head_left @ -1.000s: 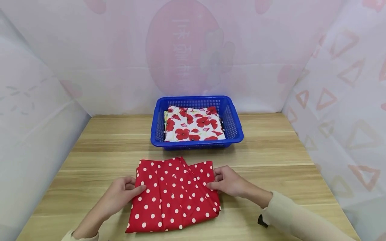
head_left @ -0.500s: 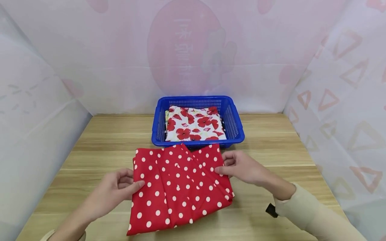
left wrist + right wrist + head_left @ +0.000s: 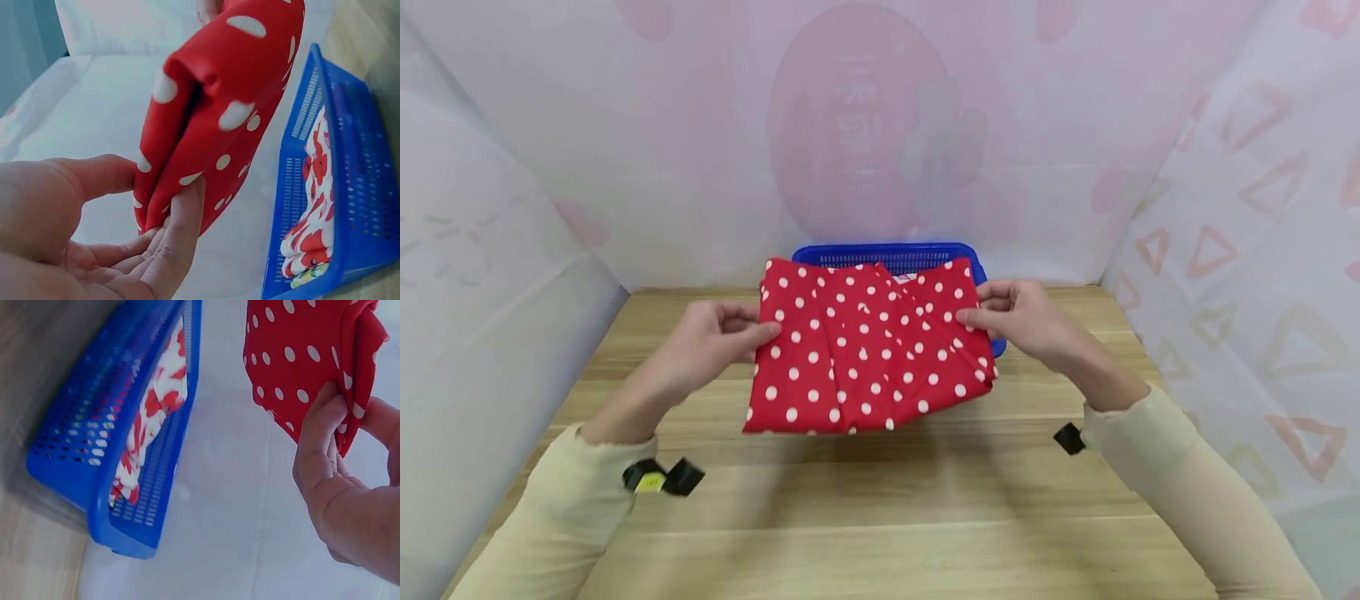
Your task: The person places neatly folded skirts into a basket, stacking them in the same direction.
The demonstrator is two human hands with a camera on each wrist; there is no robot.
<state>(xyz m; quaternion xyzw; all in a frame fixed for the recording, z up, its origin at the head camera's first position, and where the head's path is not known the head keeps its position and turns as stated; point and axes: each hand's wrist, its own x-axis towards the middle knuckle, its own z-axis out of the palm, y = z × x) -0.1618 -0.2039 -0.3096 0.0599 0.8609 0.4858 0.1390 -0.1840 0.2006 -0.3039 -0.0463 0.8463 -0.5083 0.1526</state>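
Note:
A folded red cloth with white polka dots (image 3: pixel 865 350) hangs in the air between both hands, layered in several folds. My left hand (image 3: pixel 711 342) pinches its left edge, thumb on the near side and fingers behind. At the right edge my right hand (image 3: pixel 1022 321) pinches it the same way. Behind and below the cloth stands a blue plastic basket (image 3: pixel 887 250), mostly covered by it in the head view. Both wrist views show a white cloth with red flowers (image 3: pixel 315 200) folded inside the basket, with a bit of yellow-green cloth (image 3: pixel 309 275) under it.
The wooden table (image 3: pixel 880 517) carries the basket near its back edge. Pale printed sheets form a back wall (image 3: pixel 700 167) and side walls around the table. Black straps (image 3: pixel 662 477) sit at the sleeve cuffs.
The polka-dot cloth has risen from the table and moved forward, both hands still pinching its edges. It now overlaps the basket, which stays in place.

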